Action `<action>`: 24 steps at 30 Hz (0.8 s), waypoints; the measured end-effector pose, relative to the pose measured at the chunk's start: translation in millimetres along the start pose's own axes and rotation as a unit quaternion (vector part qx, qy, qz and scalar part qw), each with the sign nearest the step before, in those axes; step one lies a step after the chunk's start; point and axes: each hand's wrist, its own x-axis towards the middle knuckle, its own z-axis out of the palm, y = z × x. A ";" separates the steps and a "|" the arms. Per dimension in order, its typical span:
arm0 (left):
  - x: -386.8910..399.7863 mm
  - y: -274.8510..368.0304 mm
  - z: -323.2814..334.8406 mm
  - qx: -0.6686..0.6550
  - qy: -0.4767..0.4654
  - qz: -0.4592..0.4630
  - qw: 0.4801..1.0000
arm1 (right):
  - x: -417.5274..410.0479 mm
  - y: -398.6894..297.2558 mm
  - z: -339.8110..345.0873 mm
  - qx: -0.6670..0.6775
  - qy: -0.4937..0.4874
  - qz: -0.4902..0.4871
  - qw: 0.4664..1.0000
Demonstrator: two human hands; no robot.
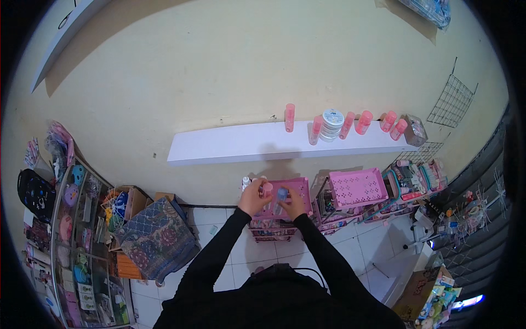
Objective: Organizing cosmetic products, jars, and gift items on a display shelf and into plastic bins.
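My left hand (252, 198) grips a small bottle with a pink cap (268, 187). In my right hand (295, 204) is a small bottle with a blue cap (282, 193). Both hands are above a pink plastic basket (303, 187), the top tier of a rack; its contents are partly hidden by my hands. On the white wall shelf (222, 142) beyond stand several pink-capped bottles (290, 117), mostly toward the right. Among them is a stack of round clear tubs (332, 125) with a pale lid on top.
A second pink basket (357, 188) stands to the right, beside a teal-handled rack of small goods (411, 185). At the left are a cloth-covered pile (154, 238) and a glass display case (74, 246). A cardboard box (415, 292) sits at lower right, near a ribbed shutter (485, 242).
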 end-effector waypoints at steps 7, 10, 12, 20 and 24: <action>-3.7 3.2 -3.0 0.045 0.081 -0.006 0.996 | -18.0 -7.1 39.0 0.058 0.000 0.026 0.998; 9.2 12.3 -10.1 0.094 0.124 0.020 0.988 | -21.6 6.8 57.7 0.051 -0.004 0.007 0.999; 18.1 18.8 -13.1 0.064 0.133 0.009 0.989 | -26.8 13.5 68.1 0.070 -0.010 0.034 0.997; 75.0 -3.5 20.2 0.060 0.027 0.057 0.996 | -29.7 35.0 67.7 0.122 -0.019 0.085 0.989; 89.5 -32.7 43.1 0.198 -0.003 0.094 0.976 | -29.8 36.8 42.3 0.135 -0.013 0.098 0.986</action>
